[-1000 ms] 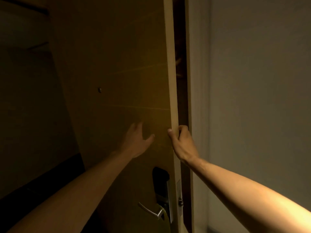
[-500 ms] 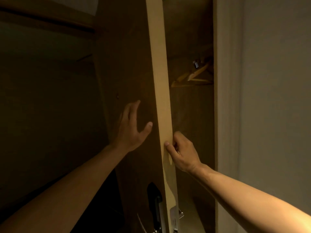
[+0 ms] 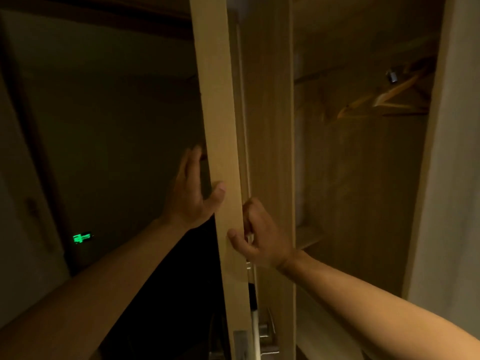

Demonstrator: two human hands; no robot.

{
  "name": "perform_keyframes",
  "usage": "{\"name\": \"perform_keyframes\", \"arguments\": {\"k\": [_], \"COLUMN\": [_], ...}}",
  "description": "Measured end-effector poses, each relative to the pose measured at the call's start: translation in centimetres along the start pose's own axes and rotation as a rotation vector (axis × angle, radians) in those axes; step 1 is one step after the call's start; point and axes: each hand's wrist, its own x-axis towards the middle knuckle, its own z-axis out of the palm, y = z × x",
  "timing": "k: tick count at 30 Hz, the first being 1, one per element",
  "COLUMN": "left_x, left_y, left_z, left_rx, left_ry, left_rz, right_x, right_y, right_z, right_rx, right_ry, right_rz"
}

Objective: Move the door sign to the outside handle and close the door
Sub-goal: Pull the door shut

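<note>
Door [image 3: 220,126] edge-on between hands: left hand [image 3: 191,193] spread flat, right hand [image 3: 259,237] gripping its edge

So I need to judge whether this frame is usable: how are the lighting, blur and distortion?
Head view: dim, warm-tinted light; the hallway left of the door edge is nearly black except a glowing green sign; the wooden hangers look soft; the wide lens bows the door edge; the left hand and right hand stay readable.
</note>
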Motion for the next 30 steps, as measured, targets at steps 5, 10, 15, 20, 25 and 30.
{"name": "perform_keyframes", "arguments": {"k": [5, 10, 15, 20, 25, 30], "left_x": [-2.1, -4.1, -5.8, -7.3, -7.9, -8.3], "left_y": [-4.5, -7.9, -11.7, -15.6, -19.2, -23.5], "left_z": [-4.2, -7.9, -11.2, -13.7, -15.5, -16.8], "left_rx": [0.058, 0.104, 0.21, 0.298, 0.384, 0.457], "left_ry": [0.051, 0.158, 0.204, 0.207, 0.184, 0.166], "left_rz": [-0.1, -0.151, -0.158, -0.196, -0.22, -0.253], "right_x": [2.4, 4.1, 6.7, 8.7, 10.7, 13.0], "right_y": [-1.1, -2.8, -4.1, -5.1, -5.5, -5.6], "right_z": [6.2, 11.8, 17.6, 23.3, 28.4, 33.2], "right_rx": [0.06, 0.048, -0.009, -0.08, -0.118, -0.143], "right_ry": [-0.005, 0.05, 0.099, 0.147, 0.137, 0.088], "right_rz": [-0.072, -0.099, -0.139, -0.125, -0.063, -0.029]}}
